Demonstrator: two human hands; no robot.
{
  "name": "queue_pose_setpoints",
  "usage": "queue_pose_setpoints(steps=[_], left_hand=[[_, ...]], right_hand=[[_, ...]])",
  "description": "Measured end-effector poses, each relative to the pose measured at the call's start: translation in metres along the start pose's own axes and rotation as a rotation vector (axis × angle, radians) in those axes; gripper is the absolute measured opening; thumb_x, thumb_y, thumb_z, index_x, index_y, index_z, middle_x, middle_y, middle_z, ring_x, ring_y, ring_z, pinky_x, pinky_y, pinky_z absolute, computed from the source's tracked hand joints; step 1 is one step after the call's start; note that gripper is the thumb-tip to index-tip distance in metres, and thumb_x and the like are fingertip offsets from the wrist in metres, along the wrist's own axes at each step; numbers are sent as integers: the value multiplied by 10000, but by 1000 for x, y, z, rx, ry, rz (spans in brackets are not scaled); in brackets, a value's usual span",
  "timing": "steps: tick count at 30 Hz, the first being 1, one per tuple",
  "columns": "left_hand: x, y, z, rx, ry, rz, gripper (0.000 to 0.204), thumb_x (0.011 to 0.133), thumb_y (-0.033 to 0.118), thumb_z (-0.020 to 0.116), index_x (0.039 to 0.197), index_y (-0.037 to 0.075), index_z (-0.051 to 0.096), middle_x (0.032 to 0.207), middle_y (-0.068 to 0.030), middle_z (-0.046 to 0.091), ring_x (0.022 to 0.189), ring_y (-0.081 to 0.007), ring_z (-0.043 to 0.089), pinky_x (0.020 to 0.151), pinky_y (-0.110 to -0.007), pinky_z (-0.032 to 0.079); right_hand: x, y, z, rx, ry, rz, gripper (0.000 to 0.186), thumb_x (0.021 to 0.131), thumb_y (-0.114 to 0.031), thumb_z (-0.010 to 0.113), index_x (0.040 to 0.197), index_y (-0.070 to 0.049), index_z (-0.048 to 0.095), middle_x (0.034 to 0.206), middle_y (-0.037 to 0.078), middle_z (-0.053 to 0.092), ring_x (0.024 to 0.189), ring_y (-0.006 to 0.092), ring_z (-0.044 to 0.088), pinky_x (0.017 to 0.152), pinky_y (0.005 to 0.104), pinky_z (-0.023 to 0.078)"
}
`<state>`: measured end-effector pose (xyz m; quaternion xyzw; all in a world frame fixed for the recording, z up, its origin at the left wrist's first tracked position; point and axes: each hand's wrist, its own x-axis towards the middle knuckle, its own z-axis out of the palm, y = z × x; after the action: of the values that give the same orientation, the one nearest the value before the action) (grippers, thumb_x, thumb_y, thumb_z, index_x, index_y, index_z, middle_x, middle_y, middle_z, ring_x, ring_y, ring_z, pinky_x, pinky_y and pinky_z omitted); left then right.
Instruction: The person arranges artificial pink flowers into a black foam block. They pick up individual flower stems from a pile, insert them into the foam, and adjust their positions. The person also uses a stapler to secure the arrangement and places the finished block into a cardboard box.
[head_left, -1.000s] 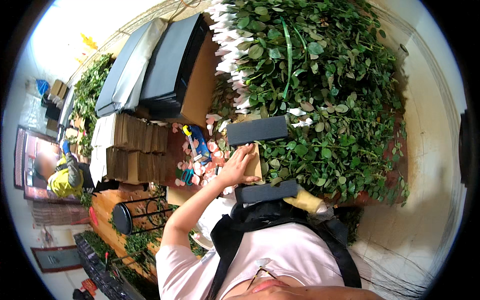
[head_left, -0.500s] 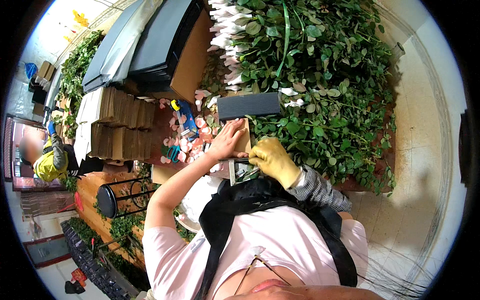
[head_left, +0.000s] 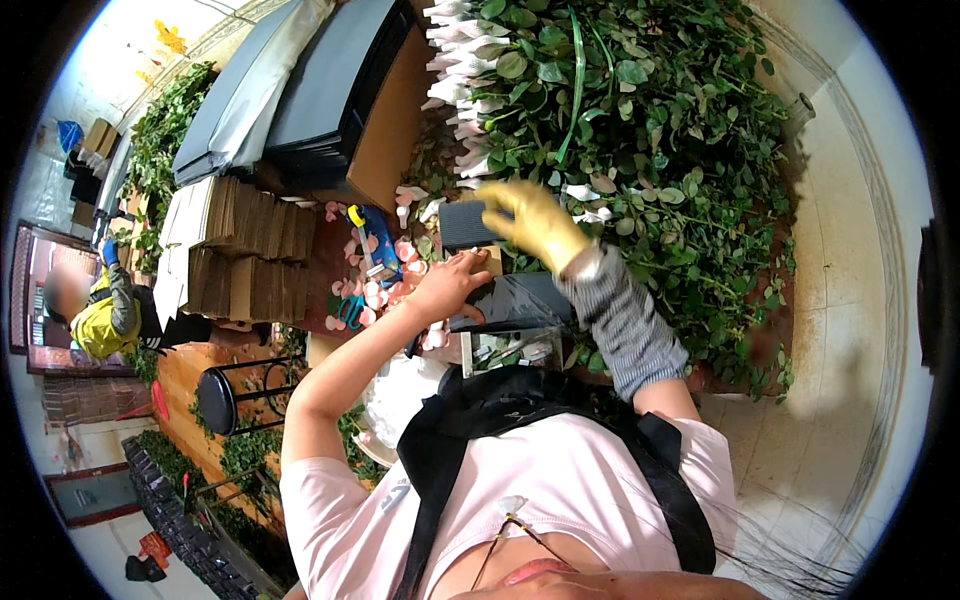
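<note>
My bare left hand (head_left: 448,290) lies flat with fingers stretched over a small brown cardboard piece (head_left: 488,262). Its thumb rests at the edge of a glossy dark sheet (head_left: 525,302), which lies on the near side of the cardboard. My right hand (head_left: 540,228), in a yellow glove, is raised above a black ribbed strip (head_left: 462,226) just beyond the cardboard. Its fingers are spread toward the left, their tips blurred, and nothing shows in them. White-wrapped flower heads (head_left: 470,60) line the left side of a pile of leafy stems (head_left: 650,130).
Pink petals (head_left: 375,295), teal-handled scissors (head_left: 350,310) and a blue tool with a yellow end (head_left: 372,240) lie left of my hand. Stacked cardboard (head_left: 235,250) and dark sheets (head_left: 330,90) stand farther left. A co-worker in a yellow vest (head_left: 105,325) is beyond a black stool (head_left: 217,400).
My right hand has moved up and away from my body, from beside the cardboard to over the ribbed strip. A glossy dark sheet now shows in front of the cardboard. My left hand stays nearly in place.
</note>
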<state>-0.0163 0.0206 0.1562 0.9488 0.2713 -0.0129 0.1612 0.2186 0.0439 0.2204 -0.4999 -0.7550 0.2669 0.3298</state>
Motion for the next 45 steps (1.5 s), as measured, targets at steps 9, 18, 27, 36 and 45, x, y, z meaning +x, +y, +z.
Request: queue_pose_setpoints(steps=[9, 18, 27, 36, 45], left_hand=[[-6, -2, 20, -211, 71, -167, 770, 612, 373, 910, 1270, 84, 634, 1385, -174, 526, 1255, -399, 524, 1046, -453, 453], [-27, 43, 22, 33, 518, -437, 1196, 547, 438, 935, 1544, 154, 339, 1634, -205, 185, 1525, -399, 150, 1235, -577, 113], [-35, 50, 60, 93, 568, -511, 620, 738, 517, 764, 1150, 65, 663, 1262, -51, 631, 1311, -231, 506, 1229, -561, 171], [-65, 52, 70, -131, 627, -531, 528, 889, 344, 715, 1312, 59, 582, 1422, -82, 549, 1417, -303, 403, 1205, -542, 215], [-151, -21, 155, -125, 480, -982, 776, 723, 313, 845, 1385, 73, 519, 1183, -164, 575, 1092, -355, 576, 932, -438, 482]], right_hand=[[-52, 21, 17, -839, -461, -90, 242, 970, -275, 566, 1084, -147, 736, 821, 65, 720, 742, 241, 701, 643, 421, 559], [-118, 1, 101, -1332, -411, 17, 447, 927, -152, 550, 1348, -6, 581, 955, 43, 727, 889, 197, 671, 651, 342, 474], [-122, -5, -30, -410, -308, 345, 309, 958, -312, 628, 1185, -112, 690, 1093, 153, 722, 990, 329, 685, 900, 429, 540], [-63, 10, 72, -490, -316, -236, 524, 902, -215, 690, 1402, -122, 562, 764, 147, 648, 705, 336, 637, 706, 452, 521], [-55, -6, 55, -277, -568, 96, 491, 959, -212, 610, 1439, -138, 543, 856, 146, 689, 828, 341, 658, 805, 462, 504]])
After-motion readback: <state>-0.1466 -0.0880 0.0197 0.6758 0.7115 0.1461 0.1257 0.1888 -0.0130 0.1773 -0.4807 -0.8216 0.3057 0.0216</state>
